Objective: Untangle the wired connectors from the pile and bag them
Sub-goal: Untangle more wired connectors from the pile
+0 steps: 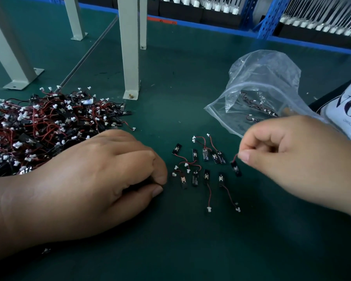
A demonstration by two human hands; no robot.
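A tangled pile of wired connectors (39, 126), small black boards with red wires and white plugs, lies at the left on the green mat. Several separated connectors (201, 167) are laid out between my hands. My right hand (288, 157) pinches the red wire of one connector (236, 168), whose black board hangs just above the mat. My left hand (93, 179) rests curled on the mat beside the pile, thumb and forefinger closed on something dark that I cannot make out. A clear plastic bag (261, 94) lies open behind my right hand with a few connectors inside.
Grey metal frame legs (130, 57) are bolted to the mat behind the pile. Blue shelving with white parts (292, 19) runs along the back. A white printed garment (349, 110) shows at the right edge.
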